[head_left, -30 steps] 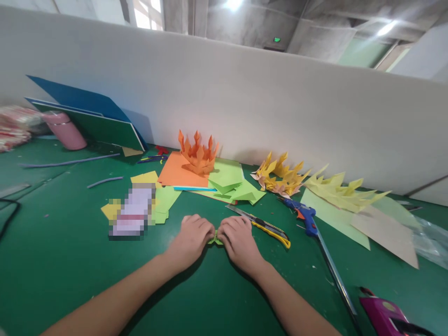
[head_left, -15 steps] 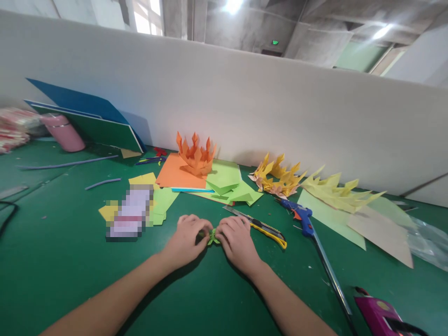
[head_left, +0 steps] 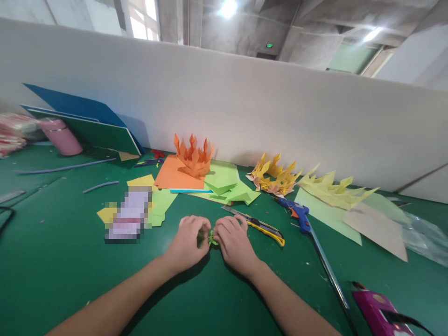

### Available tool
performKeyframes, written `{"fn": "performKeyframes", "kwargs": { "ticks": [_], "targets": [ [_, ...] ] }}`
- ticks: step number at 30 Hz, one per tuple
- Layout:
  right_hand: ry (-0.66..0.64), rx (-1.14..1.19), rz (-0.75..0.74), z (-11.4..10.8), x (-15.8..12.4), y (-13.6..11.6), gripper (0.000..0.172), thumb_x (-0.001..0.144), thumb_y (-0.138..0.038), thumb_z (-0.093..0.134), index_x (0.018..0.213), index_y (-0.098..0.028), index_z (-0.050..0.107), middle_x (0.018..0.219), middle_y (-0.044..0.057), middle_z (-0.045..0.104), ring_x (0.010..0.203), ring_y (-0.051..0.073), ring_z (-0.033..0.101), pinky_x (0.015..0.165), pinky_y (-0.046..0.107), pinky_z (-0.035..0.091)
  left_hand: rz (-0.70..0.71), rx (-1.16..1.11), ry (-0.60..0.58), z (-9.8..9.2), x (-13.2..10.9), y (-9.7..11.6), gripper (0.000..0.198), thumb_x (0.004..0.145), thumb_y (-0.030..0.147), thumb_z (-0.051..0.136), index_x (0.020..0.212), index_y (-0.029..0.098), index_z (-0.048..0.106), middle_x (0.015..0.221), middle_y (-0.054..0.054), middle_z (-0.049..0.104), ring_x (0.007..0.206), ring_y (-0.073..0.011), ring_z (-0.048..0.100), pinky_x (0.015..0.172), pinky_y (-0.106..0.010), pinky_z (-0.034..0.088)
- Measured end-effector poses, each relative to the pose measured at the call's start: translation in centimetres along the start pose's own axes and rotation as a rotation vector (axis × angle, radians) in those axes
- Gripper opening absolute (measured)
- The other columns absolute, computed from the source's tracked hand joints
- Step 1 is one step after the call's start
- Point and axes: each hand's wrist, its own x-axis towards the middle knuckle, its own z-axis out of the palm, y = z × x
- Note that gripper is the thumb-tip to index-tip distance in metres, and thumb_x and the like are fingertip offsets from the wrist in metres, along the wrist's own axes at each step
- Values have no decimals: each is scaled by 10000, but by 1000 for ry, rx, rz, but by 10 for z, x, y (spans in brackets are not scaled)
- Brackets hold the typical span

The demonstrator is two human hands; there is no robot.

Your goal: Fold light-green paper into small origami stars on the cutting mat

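Note:
A small folded piece of green paper point(head_left: 212, 238) is pinched between my two hands, low over the green table. My left hand point(head_left: 191, 240) grips its left side with thumb and fingertips. From the right, my right hand point(head_left: 233, 240) closes on the other side, and its fingers cover much of the paper. A yellow-and-black utility knife point(head_left: 264, 227) with its blade out lies just beyond my right hand. Left of my left hand are green paper sheets point(head_left: 164, 205) and a blurred-out phone-like object point(head_left: 129, 214).
An orange paper crown point(head_left: 193, 158), a yellow paper crown point(head_left: 275, 175) and a pale yellow spiked strip point(head_left: 336, 189) stand along the white partition. A blue glue gun point(head_left: 299, 213) with a long glue stick lies right; a pink bottle point(head_left: 62, 136) leans left.
The view has shifted slightly. Both hands stay on the green paper with small finger movements, and less of the paper shows between them now.

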Motion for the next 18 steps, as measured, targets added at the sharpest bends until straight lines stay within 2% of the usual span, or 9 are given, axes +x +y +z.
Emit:
{"fn": "performKeyframes", "kwargs": {
  "ticks": [11,18],
  "targets": [
    [16,-7,7,-3,-1,-2,125,847,-109,457,788,-201,518,850,6,609,900,177,489,936,387,190,19,-31,-6,0,-1,-1,182,679,67,474,806,197,470,735,-6,576,758,-189,543,757,-359,415],
    [25,20,41,-3,-1,-3,126,843,-118,463,780,-204,531,837,2,606,879,169,495,925,380,204,4,9,-94,-2,0,-1,162,727,111,475,841,196,552,732,-5,601,788,-194,540,786,-374,384]
  ]
}}
